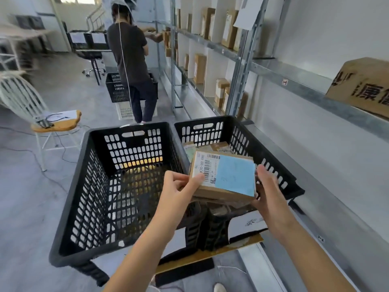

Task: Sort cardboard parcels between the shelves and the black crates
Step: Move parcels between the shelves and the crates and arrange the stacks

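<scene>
A small cardboard parcel (225,175) with a white barcode label and a light blue sheet on top is held above the right black crate (242,131). My left hand (179,186) pinches its left edge, thumb on the label. My right hand (267,188) grips its right edge, fingers curled underneath. More parcels (212,147) lie in the right crate under it. The left black crate (84,186) holds no parcel that I can see. The metal shelves (273,70) run along the right wall, with a large printed cardboard box (362,85) on the nearest one.
Another person (132,60) stands ahead at the shelves, beside a black crate (114,87) stacked on a white one. A white chair (31,106) with a wooden seat, papers and cables stands at the left. Upright parcels (200,68) fill the farther shelves. Cables trail over the floor.
</scene>
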### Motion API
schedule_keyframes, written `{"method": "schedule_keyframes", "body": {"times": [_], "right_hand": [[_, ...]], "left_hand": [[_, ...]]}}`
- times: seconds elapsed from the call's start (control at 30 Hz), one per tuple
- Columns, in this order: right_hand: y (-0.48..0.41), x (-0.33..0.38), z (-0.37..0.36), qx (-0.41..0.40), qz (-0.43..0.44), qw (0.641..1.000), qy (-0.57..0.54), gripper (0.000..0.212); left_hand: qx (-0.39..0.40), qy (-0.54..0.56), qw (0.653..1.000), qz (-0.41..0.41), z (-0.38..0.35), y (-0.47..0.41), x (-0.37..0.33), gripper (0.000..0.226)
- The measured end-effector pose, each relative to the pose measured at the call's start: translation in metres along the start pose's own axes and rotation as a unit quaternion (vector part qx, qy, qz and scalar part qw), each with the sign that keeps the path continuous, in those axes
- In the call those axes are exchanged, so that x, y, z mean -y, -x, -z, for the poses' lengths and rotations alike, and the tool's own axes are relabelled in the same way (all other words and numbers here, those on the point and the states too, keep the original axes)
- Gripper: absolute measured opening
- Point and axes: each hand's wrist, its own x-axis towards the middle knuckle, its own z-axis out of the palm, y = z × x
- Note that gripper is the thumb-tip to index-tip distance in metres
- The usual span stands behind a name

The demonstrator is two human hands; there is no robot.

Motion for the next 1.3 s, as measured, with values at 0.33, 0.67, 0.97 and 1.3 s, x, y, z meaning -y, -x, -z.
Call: {"method": "schedule_keyframes", "body": {"times": [0.33,0.67,0.97,1.3], "right_hand": [[-0.13,0.048,0.044,0.141,-0.081,0.986,0.032,0.051],[-0.239,0.035,0.073,0.2,-0.117,0.968,0.095,0.055],[-0.352,-0.036,0.061,0.142,-0.223,0.959,0.103,0.042],[-0.388,-0.106,0.027,0.136,-0.264,0.944,0.144,0.078]], "left_hand": [[-0.001,-0.057,0.996,-0.067,-0.038,-0.118,-0.054,0.05],[-0.046,-0.106,0.992,-0.057,-0.098,-0.22,-0.052,0.028],[-0.142,-0.238,0.961,-0.021,-0.085,-0.267,0.003,0.041],[-0.201,-0.295,0.933,-0.048,-0.069,-0.272,0.026,0.048]]}}
